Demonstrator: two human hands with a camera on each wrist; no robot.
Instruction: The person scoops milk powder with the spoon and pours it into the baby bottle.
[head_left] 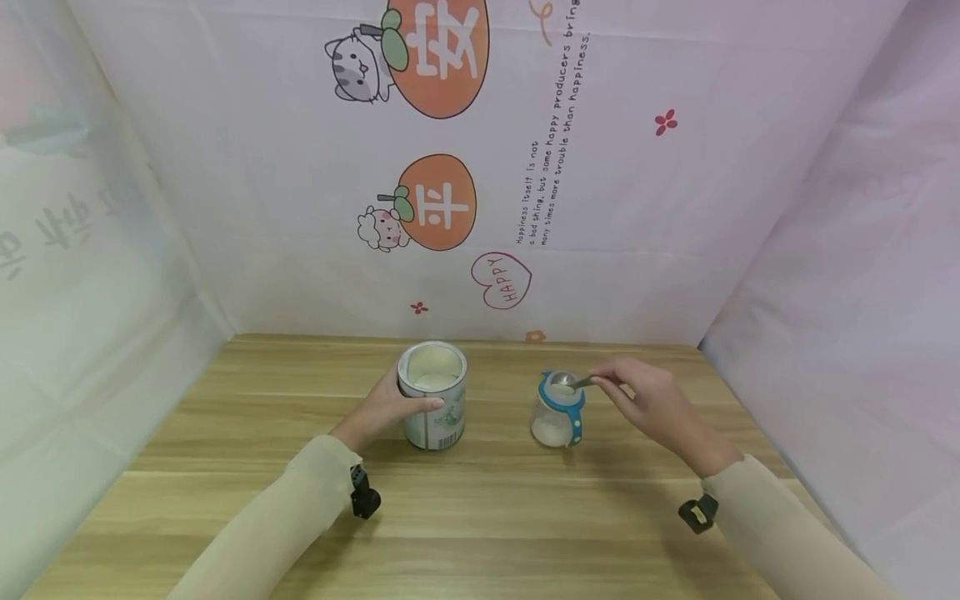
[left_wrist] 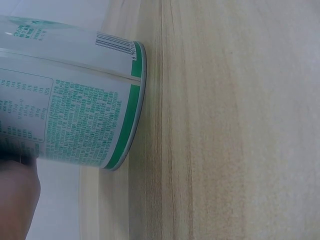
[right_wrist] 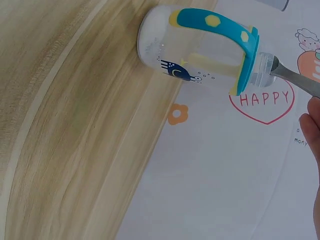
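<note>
An open tin of white powder (head_left: 432, 394) stands on the wooden table (head_left: 480, 517), its green-printed label (left_wrist: 70, 120) filling the left wrist view. My left hand (head_left: 386, 408) grips the tin's side. To its right stands a clear baby bottle (head_left: 558, 410) with a blue collar and handles (right_wrist: 220, 45) and white powder in its bottom. My right hand (head_left: 645, 396) pinches the handle of a metal spoon (head_left: 573, 382), whose bowl lies over the bottle's mouth (right_wrist: 265, 67).
Patterned cloth walls (head_left: 480, 167) enclose the table at the back and on both sides. Bare wood runs from the tin and bottle to the near edge. Black wrist cameras (head_left: 365, 493) sit on both sleeves.
</note>
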